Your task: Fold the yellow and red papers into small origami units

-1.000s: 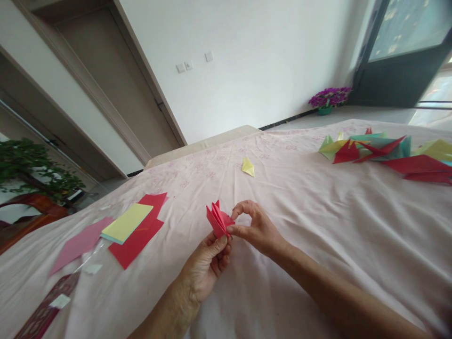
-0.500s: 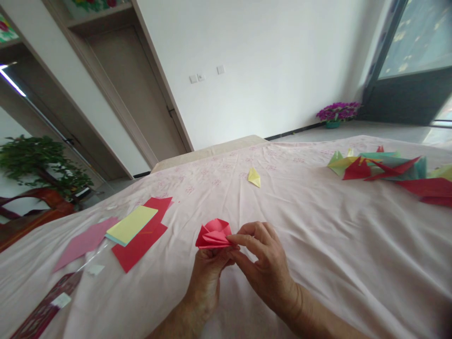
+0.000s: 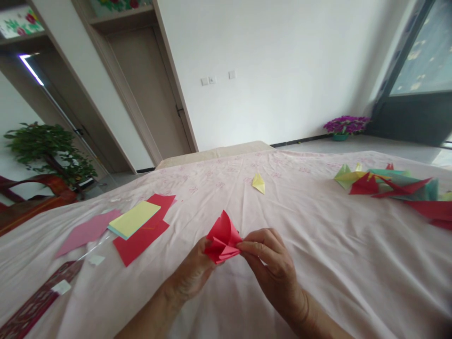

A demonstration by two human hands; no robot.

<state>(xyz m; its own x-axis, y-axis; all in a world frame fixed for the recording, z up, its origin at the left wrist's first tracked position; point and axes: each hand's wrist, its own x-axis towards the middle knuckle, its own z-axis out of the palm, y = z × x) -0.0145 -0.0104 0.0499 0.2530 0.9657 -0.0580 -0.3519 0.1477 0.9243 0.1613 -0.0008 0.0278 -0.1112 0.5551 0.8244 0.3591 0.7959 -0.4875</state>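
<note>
A partly folded sheet of red origami paper [image 3: 223, 240] is held above the cloth, its layers fanned and one pointed flap standing up. My left hand [image 3: 197, 266] grips it from the left, with some fingers hidden behind the paper. At its right corner, the thumb and fingers of my right hand [image 3: 270, 259] pinch the edge. Beyond the hands, a small folded yellow paper piece [image 3: 258, 183] lies on the cloth.
A pink-white tablecloth [image 3: 318, 254] covers the table. To the left lie yellow sheets [image 3: 136, 219], red sheets [image 3: 141, 242], a pink sheet [image 3: 86, 233] and a dark red patterned packet [image 3: 38, 296]. Folded red, green and yellow paper cranes [image 3: 365, 183] cluster at the right.
The red paper has turned and opened, with a pointed flap now standing taller. My left hand has shifted left around its side; my right hand still pinches the right corner. The view has tilted slightly.
</note>
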